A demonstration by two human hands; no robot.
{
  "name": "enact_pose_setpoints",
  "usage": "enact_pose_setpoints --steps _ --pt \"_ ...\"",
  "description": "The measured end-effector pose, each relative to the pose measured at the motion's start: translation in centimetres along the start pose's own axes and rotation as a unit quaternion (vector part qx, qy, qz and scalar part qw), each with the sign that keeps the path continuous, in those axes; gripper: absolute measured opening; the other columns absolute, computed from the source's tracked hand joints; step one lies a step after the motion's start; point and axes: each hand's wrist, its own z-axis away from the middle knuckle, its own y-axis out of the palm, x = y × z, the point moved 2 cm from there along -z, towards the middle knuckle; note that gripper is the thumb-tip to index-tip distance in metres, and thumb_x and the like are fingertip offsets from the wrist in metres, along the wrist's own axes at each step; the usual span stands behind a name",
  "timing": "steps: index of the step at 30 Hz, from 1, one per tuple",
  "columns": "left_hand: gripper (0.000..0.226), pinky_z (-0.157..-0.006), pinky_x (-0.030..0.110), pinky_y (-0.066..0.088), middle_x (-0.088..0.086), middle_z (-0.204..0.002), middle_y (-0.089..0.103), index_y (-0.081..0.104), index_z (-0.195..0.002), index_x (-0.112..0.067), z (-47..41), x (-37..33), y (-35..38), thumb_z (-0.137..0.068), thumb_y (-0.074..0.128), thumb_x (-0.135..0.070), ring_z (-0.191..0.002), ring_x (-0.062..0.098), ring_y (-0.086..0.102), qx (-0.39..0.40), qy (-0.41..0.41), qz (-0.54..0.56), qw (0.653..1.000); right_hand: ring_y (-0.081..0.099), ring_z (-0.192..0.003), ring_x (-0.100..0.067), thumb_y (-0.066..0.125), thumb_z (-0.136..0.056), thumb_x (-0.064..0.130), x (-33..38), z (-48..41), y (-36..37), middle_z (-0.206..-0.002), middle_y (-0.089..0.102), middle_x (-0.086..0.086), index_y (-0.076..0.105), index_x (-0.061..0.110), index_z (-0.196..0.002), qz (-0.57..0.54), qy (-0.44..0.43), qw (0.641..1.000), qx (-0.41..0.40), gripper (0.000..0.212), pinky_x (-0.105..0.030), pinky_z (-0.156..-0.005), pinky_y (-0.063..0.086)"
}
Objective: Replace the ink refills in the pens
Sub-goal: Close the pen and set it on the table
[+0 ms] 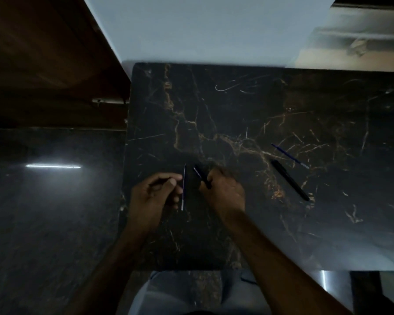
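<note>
Head view: dark marble table (237,98) w/ gold veins, dim room

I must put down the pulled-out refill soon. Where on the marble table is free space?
Free: the far half of the dark marble table, toward the wall, and the near strip right of the right hand. Crowded: the right middle, where the black pen and blue refill lie, and around both hands.

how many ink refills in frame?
2. One refill pinched in the left hand, beside the pen body in the right hand. One blue refill lies on the table, beside a black pen.
</note>
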Motion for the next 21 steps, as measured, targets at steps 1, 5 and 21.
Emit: enact_pose_setpoints --steps 1,5,21 --pt "0.018 -0.062 0.024 0.06 0.003 -0.087 0.078 0.076 -0.11 -0.015 -0.7 -0.4 0.1 -0.104 0.06 -0.009 -0.073 0.013 0.072 0.012 -0.006 0.001 1.0 0.062 -0.1 -0.022 0.062 -0.097 0.042 0.0 0.1 -0.4 -0.109 0.063 -0.001 0.061 0.023 -0.106 -0.012 -0.002 1.0 -0.013 0.022 -0.032 -0.073 0.041" --pt "0.022 -0.069 0.032 0.064 0.001 -0.096 0.08 0.074 -0.117 -0.025 -3.1 -3.4 2.2 -0.097 0.072 -0.017 -0.081 0.015 0.076 0.076 -0.029 0.026 0.996 0.064 -0.071 -0.014 0.069 -0.094 0.039 0.0 1.1 -4.2 -0.081 0.065 0.009 0.063 0.027 -0.095 -0.15 -0.052 0.985 -0.064 0.014 -0.036 -0.063 0.051" --pt "0.014 -0.056 0.03 0.058 -0.002 -0.079 0.072 0.069 -0.111 -0.005 -0.2 -18.4 13.2 -0.1 0.062 0.0 -0.066 0.015 0.07 0.179 0.299 0.201 0.916 0.063 -0.067 -0.016 0.055 -0.095 0.008 -0.6 6.3 -21.6 -0.082 0.067 -0.009 0.069 0.007 -0.102 -0.768 -0.127 0.613 -0.14 0.015 -0.027 -0.052 0.049"
